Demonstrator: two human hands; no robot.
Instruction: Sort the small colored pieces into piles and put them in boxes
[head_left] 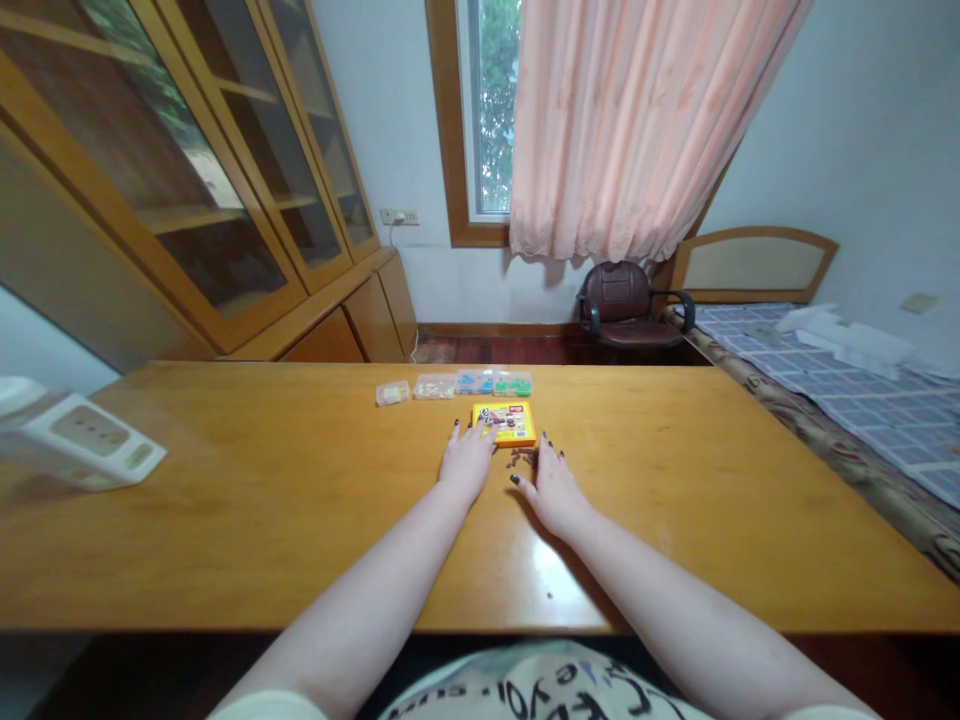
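A flat yellow box (517, 424) with printed pictures lies on the wooden table. My left hand (466, 466) rests at its near left corner, fingers stretched out and overlapping the box's edge. In front of the box is a small pile of little brown pieces (517, 459). Beside that pile, on its right, my right hand (556, 490) stands on its edge with thumb and fingers apart, holding nothing visible; part of the pile is close to its palm. One tiny brown piece (550, 596) lies alone near the table's front edge.
Behind the yellow box stand clear plastic boxes with green pieces (513, 384), blue pieces (475, 382) and cream pieces (435, 387), plus a smaller clear box (392, 393). A white appliance (82, 438) is at the table's left. Beyond are an office chair (622, 305) and a bed.
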